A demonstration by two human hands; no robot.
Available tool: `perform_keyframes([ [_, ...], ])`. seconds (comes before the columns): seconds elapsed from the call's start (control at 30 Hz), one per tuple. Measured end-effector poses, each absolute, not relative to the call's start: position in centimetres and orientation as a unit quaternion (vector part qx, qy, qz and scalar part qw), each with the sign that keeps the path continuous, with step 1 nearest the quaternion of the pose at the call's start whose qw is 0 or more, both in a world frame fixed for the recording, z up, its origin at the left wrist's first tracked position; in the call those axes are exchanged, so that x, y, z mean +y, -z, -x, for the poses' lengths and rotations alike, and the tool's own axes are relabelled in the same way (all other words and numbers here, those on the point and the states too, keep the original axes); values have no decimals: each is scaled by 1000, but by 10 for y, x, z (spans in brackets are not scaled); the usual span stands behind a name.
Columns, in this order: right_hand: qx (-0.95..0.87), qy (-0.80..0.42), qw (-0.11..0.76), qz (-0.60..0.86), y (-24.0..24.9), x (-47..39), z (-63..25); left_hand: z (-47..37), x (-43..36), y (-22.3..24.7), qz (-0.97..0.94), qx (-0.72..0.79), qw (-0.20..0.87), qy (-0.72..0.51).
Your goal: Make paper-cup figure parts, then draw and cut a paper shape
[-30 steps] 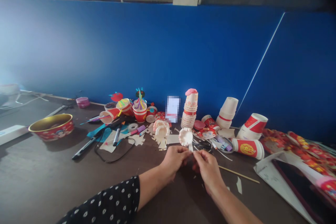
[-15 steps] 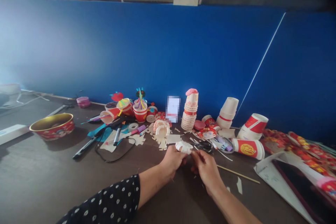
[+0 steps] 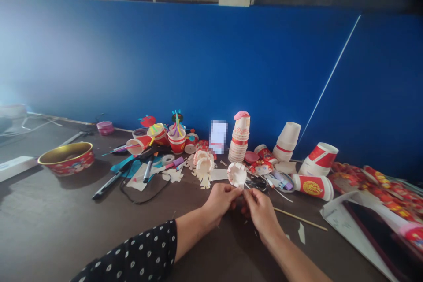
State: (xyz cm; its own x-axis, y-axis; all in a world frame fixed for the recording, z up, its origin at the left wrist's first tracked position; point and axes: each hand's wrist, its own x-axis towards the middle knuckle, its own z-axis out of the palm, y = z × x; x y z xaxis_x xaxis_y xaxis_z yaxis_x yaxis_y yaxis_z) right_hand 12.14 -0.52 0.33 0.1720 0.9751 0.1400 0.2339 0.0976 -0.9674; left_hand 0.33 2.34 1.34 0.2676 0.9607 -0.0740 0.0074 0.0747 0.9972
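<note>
Between my two hands a round white paper-cup piece (image 3: 236,174) stands tilted up, its hollow facing me. Its rim is notched and shows reddish marks. My left hand (image 3: 222,199) pinches it at the bottom edge between thumb and fingers. Right beside, my right hand (image 3: 258,205) has thumb and fingertips closed on a strip of the same edge. Just beyond lies a similar cut paper-cup piece (image 3: 204,161) with cream tabs spread out. Scissors (image 3: 257,183), partly hidden, lie behind my right hand.
A stack of paper cups (image 3: 238,141) stands at the back, with more cups (image 3: 287,141) to its right. A wooden stick (image 3: 300,219) lies right of my hands. At left are a gold-lined bowl (image 3: 66,159) and a marker (image 3: 148,172); a phone (image 3: 380,233) lies at right.
The white paper-cup piece has been turned upward, so its hollow now faces me instead of lying low over my left hand. Both hands stay nearly in place.
</note>
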Motion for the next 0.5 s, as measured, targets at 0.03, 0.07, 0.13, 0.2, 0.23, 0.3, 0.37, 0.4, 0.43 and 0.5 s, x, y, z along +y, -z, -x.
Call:
perform_keyframes([
  [0.03, -532, -360, 515, 568, -4, -5, -121, -3, 24, -14, -526, 438, 599, -415],
  [0.07, -532, -360, 515, 568, -4, -5, -120, -3, 24, -15, -500, 434, 620, -421],
  [0.13, -533, -359, 514, 568, -4, -5, -119, -3, 26, -17, -440, 433, 661, -426],
  [0.2, -536, -358, 512, 568, -3, -6, -118, -2, 27, -18, -400, 431, 689, -424],
  [0.23, -538, -357, 510, 568, -3, -6, -118, -1, 28, -19, -391, 426, 698, -423],
  [0.3, -542, -353, 508, 569, -3, -6, -118, -1, 29, -18, -388, 413, 706, -426],
  [0.37, -544, -347, 506, 572, -3, -7, -118, -1, 29, -17, -389, 410, 704, -430],
  [0.4, -546, -344, 504, 574, -3, -7, -118, -1, 29, -16, -391, 410, 702, -432],
  [0.43, -547, -341, 502, 576, -4, -7, -118, -1, 30, -15, -392, 412, 700, -432],
  [0.5, -553, -331, 499, 580, -4, -8, -118, -1, 30, -14, -392, 414, 700, -429],
])
